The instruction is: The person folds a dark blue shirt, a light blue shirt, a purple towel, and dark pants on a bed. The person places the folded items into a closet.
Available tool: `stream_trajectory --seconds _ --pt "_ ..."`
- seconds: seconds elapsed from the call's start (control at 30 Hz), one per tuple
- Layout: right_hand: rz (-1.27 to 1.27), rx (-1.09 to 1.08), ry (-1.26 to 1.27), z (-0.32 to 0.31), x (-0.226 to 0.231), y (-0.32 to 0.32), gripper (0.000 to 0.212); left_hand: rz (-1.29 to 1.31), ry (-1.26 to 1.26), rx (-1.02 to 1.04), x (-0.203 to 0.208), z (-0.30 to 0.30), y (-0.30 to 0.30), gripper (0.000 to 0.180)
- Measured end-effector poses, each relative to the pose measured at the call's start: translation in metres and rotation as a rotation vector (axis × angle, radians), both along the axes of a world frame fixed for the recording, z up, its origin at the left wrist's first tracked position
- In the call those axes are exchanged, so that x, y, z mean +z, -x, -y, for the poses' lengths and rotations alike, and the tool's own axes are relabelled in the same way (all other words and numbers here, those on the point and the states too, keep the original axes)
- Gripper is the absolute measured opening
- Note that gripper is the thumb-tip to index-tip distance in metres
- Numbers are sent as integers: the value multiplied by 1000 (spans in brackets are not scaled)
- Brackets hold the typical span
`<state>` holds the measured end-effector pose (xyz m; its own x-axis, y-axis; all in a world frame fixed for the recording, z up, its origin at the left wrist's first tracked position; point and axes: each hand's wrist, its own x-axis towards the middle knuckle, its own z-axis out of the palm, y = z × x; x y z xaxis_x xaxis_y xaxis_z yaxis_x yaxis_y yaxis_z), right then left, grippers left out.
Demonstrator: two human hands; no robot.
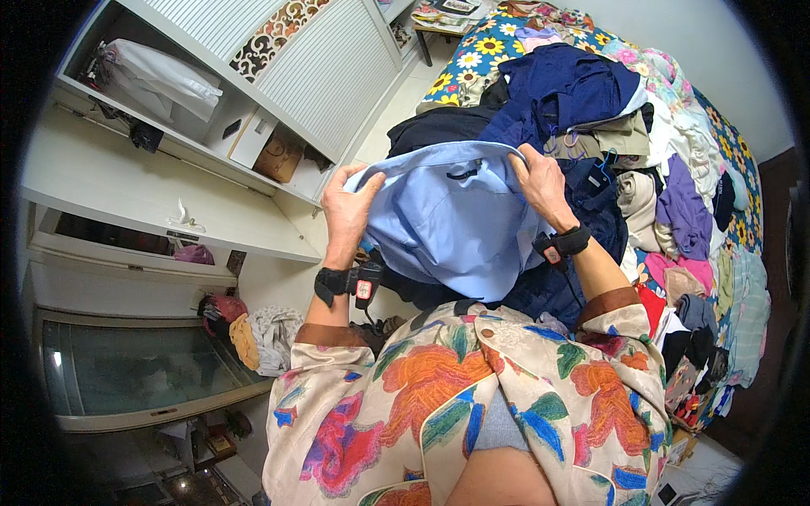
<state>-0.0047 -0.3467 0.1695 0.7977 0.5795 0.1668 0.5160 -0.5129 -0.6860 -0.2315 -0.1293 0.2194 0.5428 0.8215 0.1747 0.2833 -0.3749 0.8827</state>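
Note:
A light blue shirt (447,223) hangs stretched out between my two hands, with a small dark label on its inner side. My left hand (348,209) pinches the upper edge at the left end, its thumb lying on the cloth. At the other end, my right hand (542,184) grips the same edge between thumb and fingers. The body of the shirt droops in folds toward me, over dark clothes. Just beyond the shirt lie a black garment (439,129) and a navy blue jacket (569,84).
A bed with a sunflower-print cover (468,63) holds heaped clothes, including a purple garment (683,207) and several hangers. Left stands a white wardrobe with a sliding door (337,76) and an open compartment holding a white wrapped bundle (164,80). More clothes (274,337) are piled at lower left.

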Motion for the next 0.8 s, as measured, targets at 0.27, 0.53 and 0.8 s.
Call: stream_trajectory --seconds 0.27,0.53,0.8 --pt "-183 47 -162 -1 -5 -3 24 -48 -489 161 -3 7 -16 26" --pt "-724 109 -348 1 -23 11 21 2 -309 145 -28 0 -14 25" --pt "-1086 77 -662 0 -29 21 15 -37 8 -142 -35 37 -13 33"
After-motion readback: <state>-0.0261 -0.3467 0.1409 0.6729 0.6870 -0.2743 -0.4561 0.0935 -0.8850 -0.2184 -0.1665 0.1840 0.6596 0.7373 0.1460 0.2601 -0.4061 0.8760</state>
